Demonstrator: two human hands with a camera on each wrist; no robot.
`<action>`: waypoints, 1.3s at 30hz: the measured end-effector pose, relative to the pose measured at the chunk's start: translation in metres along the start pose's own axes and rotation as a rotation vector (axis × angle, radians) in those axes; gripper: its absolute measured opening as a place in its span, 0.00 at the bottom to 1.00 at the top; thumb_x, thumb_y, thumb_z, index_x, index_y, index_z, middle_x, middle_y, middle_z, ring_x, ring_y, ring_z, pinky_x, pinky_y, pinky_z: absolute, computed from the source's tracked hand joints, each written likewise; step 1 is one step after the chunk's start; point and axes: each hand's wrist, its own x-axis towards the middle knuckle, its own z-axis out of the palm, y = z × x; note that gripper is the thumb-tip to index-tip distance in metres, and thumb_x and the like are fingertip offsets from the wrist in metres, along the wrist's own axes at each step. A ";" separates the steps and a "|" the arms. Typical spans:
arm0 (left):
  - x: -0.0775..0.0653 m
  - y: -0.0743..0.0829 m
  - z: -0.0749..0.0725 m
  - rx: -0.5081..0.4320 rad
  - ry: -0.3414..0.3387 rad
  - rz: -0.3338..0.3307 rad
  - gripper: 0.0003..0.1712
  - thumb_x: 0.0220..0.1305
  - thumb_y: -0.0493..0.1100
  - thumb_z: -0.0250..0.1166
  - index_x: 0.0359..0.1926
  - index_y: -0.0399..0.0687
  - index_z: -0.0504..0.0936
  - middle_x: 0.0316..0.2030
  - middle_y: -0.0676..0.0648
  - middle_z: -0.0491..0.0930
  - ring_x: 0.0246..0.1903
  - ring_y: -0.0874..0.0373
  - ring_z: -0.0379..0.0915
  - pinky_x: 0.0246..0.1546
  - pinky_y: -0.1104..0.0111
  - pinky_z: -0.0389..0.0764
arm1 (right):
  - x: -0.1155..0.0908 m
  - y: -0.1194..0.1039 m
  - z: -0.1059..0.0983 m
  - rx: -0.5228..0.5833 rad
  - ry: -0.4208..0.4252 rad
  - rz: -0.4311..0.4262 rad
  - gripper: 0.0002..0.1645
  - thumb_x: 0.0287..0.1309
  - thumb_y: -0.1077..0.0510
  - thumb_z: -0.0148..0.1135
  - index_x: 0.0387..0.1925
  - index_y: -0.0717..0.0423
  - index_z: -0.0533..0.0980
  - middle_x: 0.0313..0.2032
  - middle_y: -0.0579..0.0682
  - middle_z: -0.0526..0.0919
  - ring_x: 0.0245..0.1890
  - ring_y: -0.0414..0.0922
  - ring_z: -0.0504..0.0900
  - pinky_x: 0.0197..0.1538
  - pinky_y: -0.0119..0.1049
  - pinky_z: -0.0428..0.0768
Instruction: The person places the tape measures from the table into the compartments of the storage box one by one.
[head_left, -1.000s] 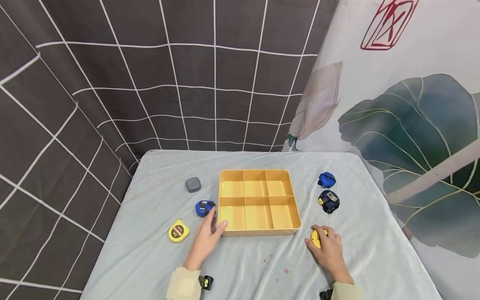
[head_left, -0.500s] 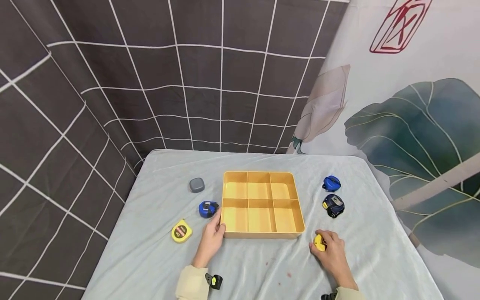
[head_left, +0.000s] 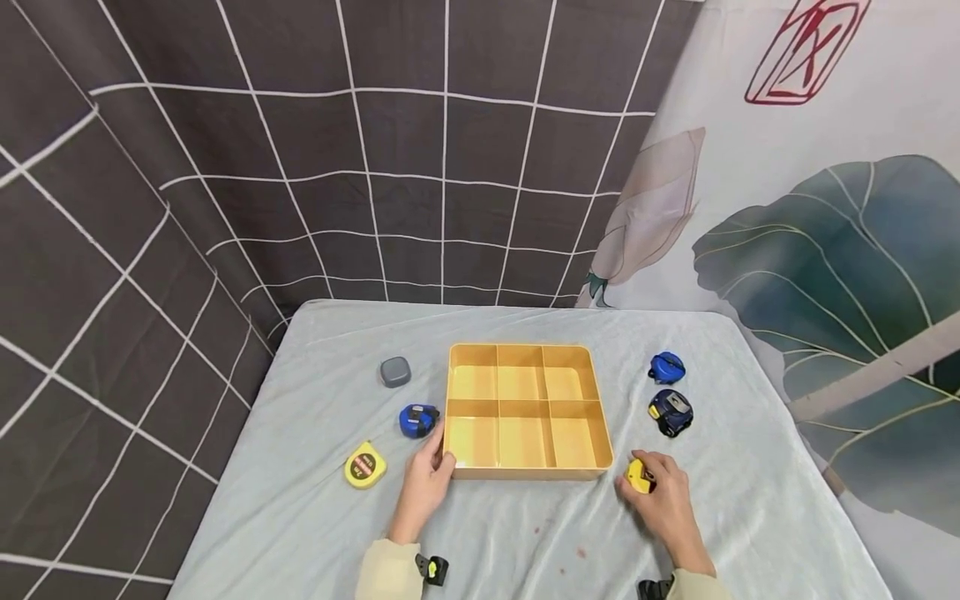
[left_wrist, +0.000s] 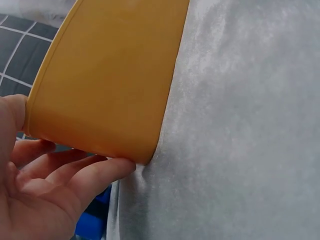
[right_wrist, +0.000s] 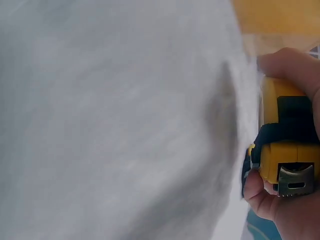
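A yellow divided tray (head_left: 517, 473) with six compartments lies mid-table. My left hand (head_left: 424, 485) holds its front left corner, thumb at the front and fingers along the left wall. In the left wrist view, the fingers (left_wrist: 107, 172) touch the wall of the tray (left_wrist: 107, 75) and the thumb is at its rim. To the right of the tray, my right hand (head_left: 663, 498) grips a yellow and black tape measure (head_left: 638, 477). The right wrist view shows this tape measure (right_wrist: 285, 160) between thumb and fingers, with its metal hook end visible.
Left of the tray are a grey rounded case (head_left: 395, 372), a blue tape measure (head_left: 417, 421) close to my left fingers, and a yellow tape measure (head_left: 365, 465). A blue tape measure (head_left: 667, 367) and a dark blue one (head_left: 671, 412) lie on the right.
My left hand has come from beside the blue tape measure onto the tray's corner. The right hand keeps its grip on the yellow tape measure. The head view has shifted slightly.
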 end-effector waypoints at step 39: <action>-0.002 0.021 -0.007 -0.146 -0.001 -0.056 0.31 0.55 0.27 0.52 0.62 0.29 0.62 0.62 0.32 0.60 0.58 0.44 0.63 0.53 0.62 0.68 | 0.041 -0.051 -0.018 0.086 0.080 -0.250 0.28 0.39 0.60 0.70 0.47 0.64 0.76 0.43 0.61 0.76 0.42 0.53 0.74 0.43 0.48 0.69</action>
